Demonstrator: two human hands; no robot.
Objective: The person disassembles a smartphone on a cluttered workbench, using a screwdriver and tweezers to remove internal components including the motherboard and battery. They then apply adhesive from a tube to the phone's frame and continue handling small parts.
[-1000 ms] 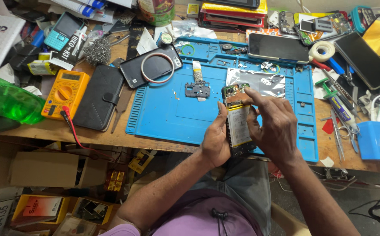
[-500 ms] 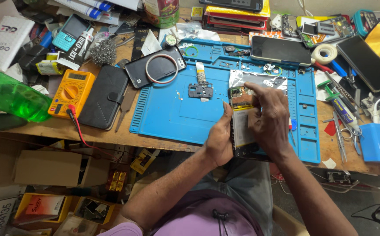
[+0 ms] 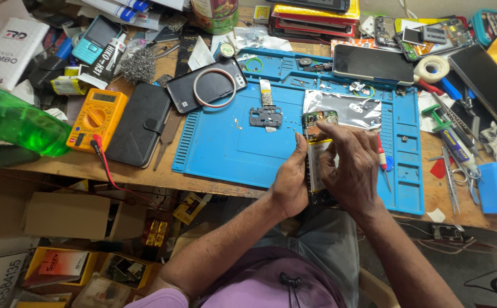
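An opened phone [image 3: 316, 149] with its back off, circuit board and battery showing, is held upright over the near edge of the blue work mat [image 3: 225, 142]. My left hand [image 3: 291, 182] grips its left side. My right hand [image 3: 351, 168] wraps the right side, its fingers pressing on the upper part of the phone's inside. A silver anti-static bag [image 3: 345, 108] lies on the mat just behind the phone. A small dark metal bracket [image 3: 266, 117] sits on the mat to the left of it.
An orange multimeter [image 3: 96, 117] with a red lead, a black wallet case [image 3: 141, 124] and a dark phone with a ring [image 3: 207, 86] lie left. A green bottle [image 3: 14, 122] lies far left. Screwdrivers [image 3: 451, 140], tape roll [image 3: 431, 68], phones [image 3: 373, 64] crowd the right.
Both hands keep hold of the opened phone; the right hand's fingers have shifted slightly on its upper part. The view has drifted a little.
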